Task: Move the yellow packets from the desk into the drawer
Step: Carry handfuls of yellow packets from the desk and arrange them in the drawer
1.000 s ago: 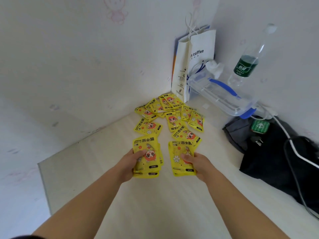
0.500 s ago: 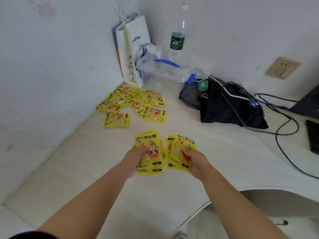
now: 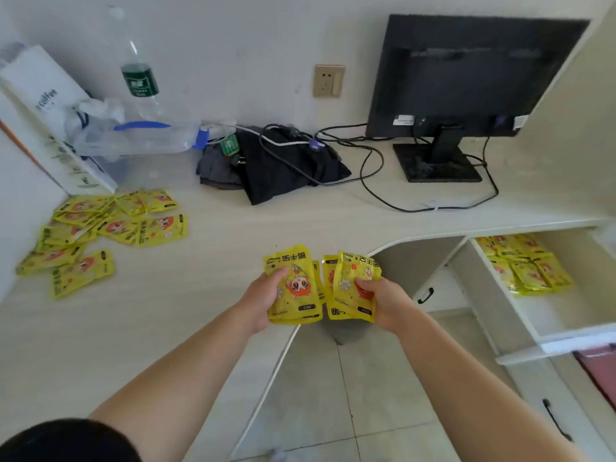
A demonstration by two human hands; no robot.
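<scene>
Between desk edge and open drawer (image 3: 546,328): carry step under way. Left hand (image 3: 263,300) pinches a stack of yellow packets (image 3: 295,288), thumb on top; right hand (image 3: 383,303) pinches a second stack (image 3: 350,285) just beside it. Drawer lies right of the right hand, packets already inside. Loose packets (image 3: 100,228) remain far left on desk (image 3: 150,328). Next move likely: swing both stacks right, release over drawer.

Our desk (image 3: 233,225): we see loose packets (image 3: 100,228) far left, paper bag (image 3: 43,105), bottle (image 3: 138,78), dark cloth (image 3: 276,171), monitor (image 3: 466,78), cables (image 3: 376,181).
</scene>
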